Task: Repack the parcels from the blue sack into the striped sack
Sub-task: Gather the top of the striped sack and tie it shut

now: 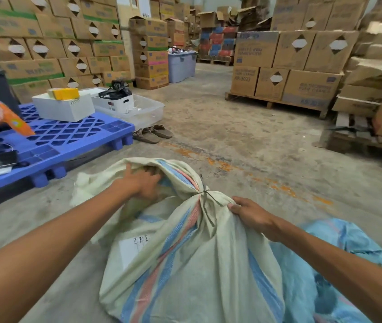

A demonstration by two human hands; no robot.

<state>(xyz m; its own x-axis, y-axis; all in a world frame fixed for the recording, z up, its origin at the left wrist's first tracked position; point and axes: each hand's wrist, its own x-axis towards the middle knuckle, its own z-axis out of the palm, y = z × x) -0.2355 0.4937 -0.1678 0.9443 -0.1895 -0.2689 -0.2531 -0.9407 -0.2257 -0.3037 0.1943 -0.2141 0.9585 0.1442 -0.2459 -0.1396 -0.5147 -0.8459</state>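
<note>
Striped sack [199, 264] fills the near floor, pale with blue and red bands, its lower end cut off by the bottom edge. Just beside it on the right lies the blue sack [320, 276], crumpled, partly behind the right forearm and running out of view. Right hand [251, 214] is clamped on a bunched fold of the striped sack beside a dark tie. Left hand [142, 183] reaches into the sack's open mouth, fingers spread over something brownish inside; whether it grips anything, I cannot tell, and the contents are too blurred to name. A white label shows through the cloth, unreadable. Farther left, a blue pallet [69, 141] carries white boxes; sandals [152, 134] sit beyond it. Stacked cartons [288, 64] stand behind.
</note>
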